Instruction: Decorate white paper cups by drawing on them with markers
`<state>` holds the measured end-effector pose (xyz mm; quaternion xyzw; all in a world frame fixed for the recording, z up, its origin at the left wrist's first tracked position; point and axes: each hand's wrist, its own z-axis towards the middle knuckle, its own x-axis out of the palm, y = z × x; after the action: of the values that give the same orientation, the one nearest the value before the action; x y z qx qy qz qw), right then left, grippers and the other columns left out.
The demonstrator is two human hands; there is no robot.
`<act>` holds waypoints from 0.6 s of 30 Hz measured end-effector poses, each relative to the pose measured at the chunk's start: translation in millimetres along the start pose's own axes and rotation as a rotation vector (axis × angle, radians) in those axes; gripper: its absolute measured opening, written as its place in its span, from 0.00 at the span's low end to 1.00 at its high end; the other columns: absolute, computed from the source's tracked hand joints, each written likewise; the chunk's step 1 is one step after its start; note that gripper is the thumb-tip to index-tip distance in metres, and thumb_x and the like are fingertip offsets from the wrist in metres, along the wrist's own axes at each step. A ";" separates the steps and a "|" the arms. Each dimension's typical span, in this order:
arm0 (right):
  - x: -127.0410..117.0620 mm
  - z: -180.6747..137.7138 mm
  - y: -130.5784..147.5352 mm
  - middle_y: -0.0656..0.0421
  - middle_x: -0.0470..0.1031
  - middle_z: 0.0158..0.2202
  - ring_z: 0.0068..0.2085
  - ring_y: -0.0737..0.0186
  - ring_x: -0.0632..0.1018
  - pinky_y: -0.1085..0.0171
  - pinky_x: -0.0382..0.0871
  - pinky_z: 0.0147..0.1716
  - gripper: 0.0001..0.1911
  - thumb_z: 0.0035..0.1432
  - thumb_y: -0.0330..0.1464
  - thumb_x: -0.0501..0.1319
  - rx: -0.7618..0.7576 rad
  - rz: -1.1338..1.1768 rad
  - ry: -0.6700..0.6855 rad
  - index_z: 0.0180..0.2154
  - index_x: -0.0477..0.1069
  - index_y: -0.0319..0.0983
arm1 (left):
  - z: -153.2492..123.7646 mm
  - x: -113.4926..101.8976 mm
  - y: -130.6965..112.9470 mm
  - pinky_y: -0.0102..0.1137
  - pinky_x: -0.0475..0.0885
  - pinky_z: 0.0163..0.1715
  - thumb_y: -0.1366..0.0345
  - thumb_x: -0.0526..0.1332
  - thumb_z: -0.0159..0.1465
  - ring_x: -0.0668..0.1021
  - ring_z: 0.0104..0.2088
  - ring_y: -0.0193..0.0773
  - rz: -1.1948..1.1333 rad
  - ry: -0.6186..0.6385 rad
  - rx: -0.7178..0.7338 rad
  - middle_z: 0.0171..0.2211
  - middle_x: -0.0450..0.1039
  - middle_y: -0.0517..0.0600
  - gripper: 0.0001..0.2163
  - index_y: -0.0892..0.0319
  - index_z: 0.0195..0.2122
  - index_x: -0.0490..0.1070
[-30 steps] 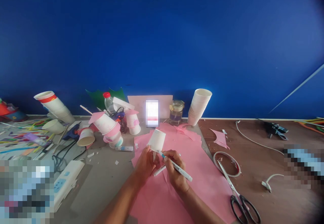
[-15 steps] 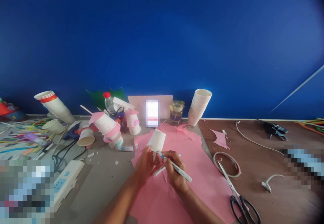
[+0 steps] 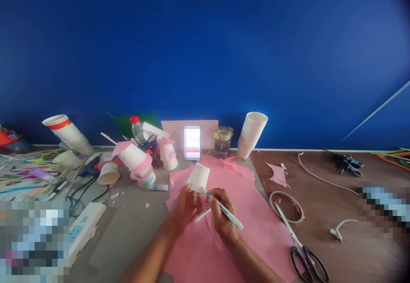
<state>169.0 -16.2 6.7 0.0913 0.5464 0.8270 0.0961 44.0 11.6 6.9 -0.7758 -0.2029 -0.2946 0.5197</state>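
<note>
A white paper cup (image 3: 199, 177), tilted with its narrow base upward, is held near its rim by my left hand (image 3: 184, 206). My right hand (image 3: 223, 214) grips a white marker (image 3: 232, 219) with a blue collar, its tip at the lower edge of the cup. Whether the tip touches the cup I cannot tell. Below the cup, a second white marker (image 3: 202, 214) lies between my hands, partly hidden. Pink paper (image 3: 246, 236) is spread beneath both hands.
Scissors (image 3: 299, 249) and a tape roll (image 3: 286, 207) lie to the right. Stacked paper cups (image 3: 253, 133) and a glass jar (image 3: 223, 141) stand behind. Pink-trimmed cup models (image 3: 137, 159), a glue gun (image 3: 90, 166) and a power strip (image 3: 86, 227) are on the left.
The marker tip has shifted slightly right and up along the cup's lower edge as my right hand moved a little. My left hand and the cup have stayed put.
</note>
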 end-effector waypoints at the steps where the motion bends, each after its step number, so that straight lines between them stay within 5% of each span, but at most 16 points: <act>1: -0.4 -0.5 0.4 0.60 0.74 0.26 0.28 0.62 0.75 0.64 0.71 0.28 0.04 0.56 0.30 0.57 -0.008 0.007 0.011 0.33 0.70 0.40 | 0.4 -0.7 0.2 0.28 0.67 0.24 0.54 0.61 0.60 0.70 0.19 0.32 -0.001 0.006 0.000 0.18 0.67 0.44 0.14 0.61 0.31 0.71; 18: 0.5 1.1 -1.3 0.60 0.73 0.25 0.27 0.63 0.74 0.64 0.69 0.28 0.03 0.56 0.31 0.57 0.031 0.004 -0.015 0.32 0.69 0.41 | -0.9 3.1 -1.3 0.27 0.66 0.20 0.54 0.62 0.59 0.68 0.17 0.31 -0.012 -0.001 -0.009 0.16 0.66 0.43 0.14 0.61 0.30 0.71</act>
<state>168.9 -14.6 5.9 0.1000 0.5580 0.8180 0.0971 45.3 11.3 10.2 -0.7771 -0.2066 -0.2982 0.5143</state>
